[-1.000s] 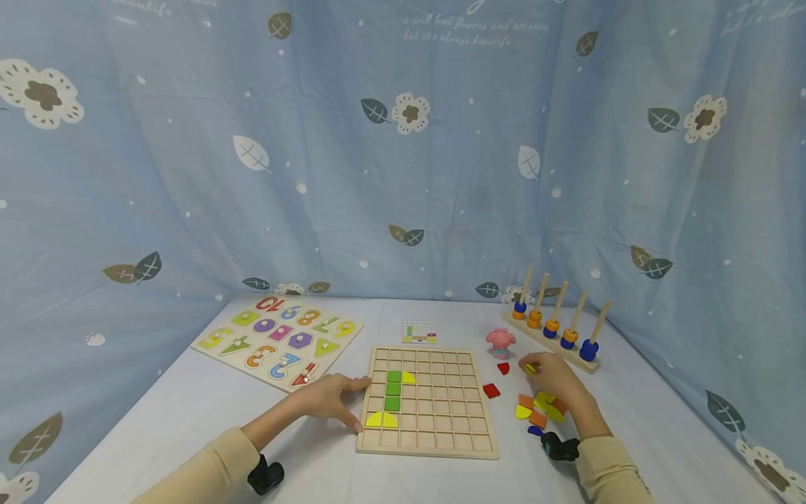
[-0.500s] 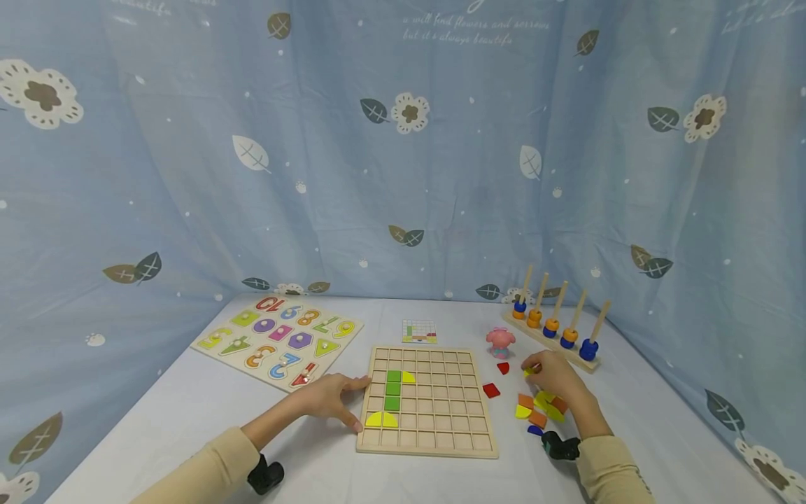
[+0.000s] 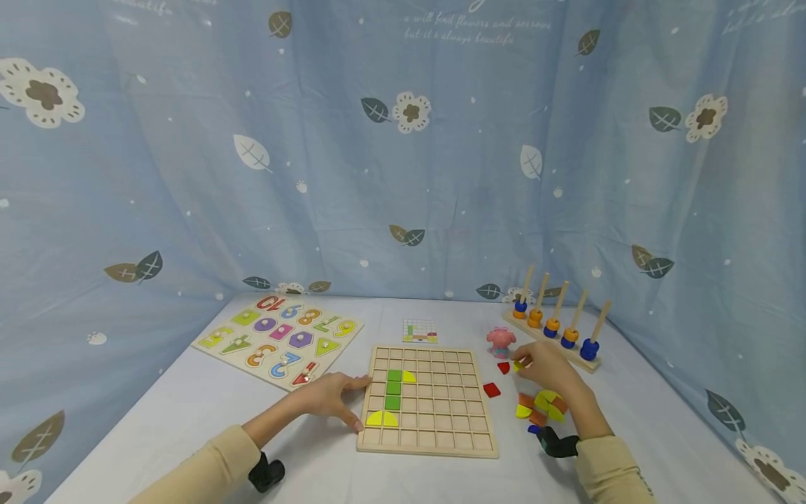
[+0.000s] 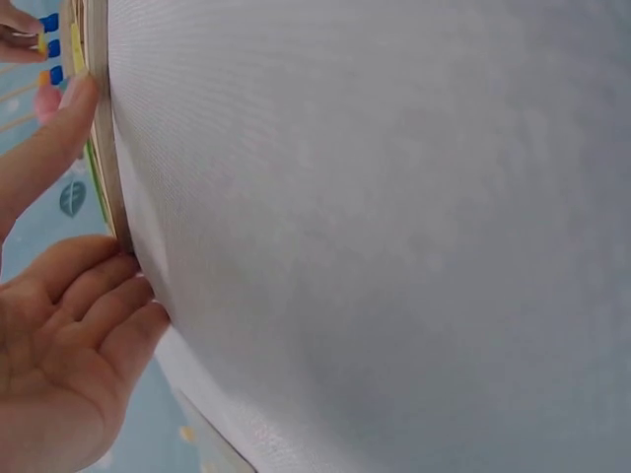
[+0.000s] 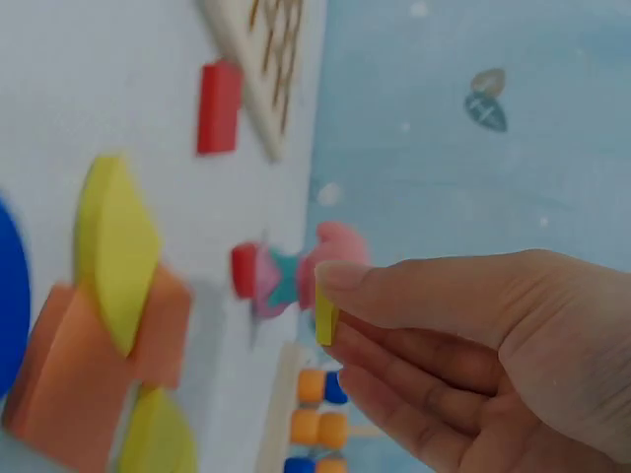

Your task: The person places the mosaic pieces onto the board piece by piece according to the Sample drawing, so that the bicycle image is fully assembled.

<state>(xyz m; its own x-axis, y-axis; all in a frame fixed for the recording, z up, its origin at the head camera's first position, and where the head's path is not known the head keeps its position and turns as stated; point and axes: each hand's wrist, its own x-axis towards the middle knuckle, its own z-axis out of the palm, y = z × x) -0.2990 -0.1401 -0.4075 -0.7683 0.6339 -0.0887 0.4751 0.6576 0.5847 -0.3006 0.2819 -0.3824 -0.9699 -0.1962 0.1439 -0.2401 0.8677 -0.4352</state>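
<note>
My right hand (image 3: 546, 365) pinches a small yellow block (image 5: 324, 317) between thumb and fingers, raised above the table beside the pink figurine (image 3: 501, 341). On the wooden grid board (image 3: 441, 448) lie green squares (image 3: 393, 387) in one column, a yellow quarter-round (image 3: 408, 377), and two yellow pieces (image 3: 382, 419) forming a half-round lower left. My left hand (image 3: 329, 400) rests against the board's left edge, thumb and fingers spread; the left wrist view shows its thumb (image 4: 61, 133) on the frame and the other fingers extended along it.
Right of the board lie two red pieces (image 3: 492, 390) and a cluster of orange blocks (image 5: 74, 384), yellow and blue ones. A peg stacker (image 3: 554, 339) stands at the back right. A number puzzle (image 3: 277, 339) lies left. A pattern card (image 3: 420, 331) sits behind the board.
My right hand has moved slightly left and away from me with the yellow block, closer to the red pieces and figurine. The left hand and board have stayed put.
</note>
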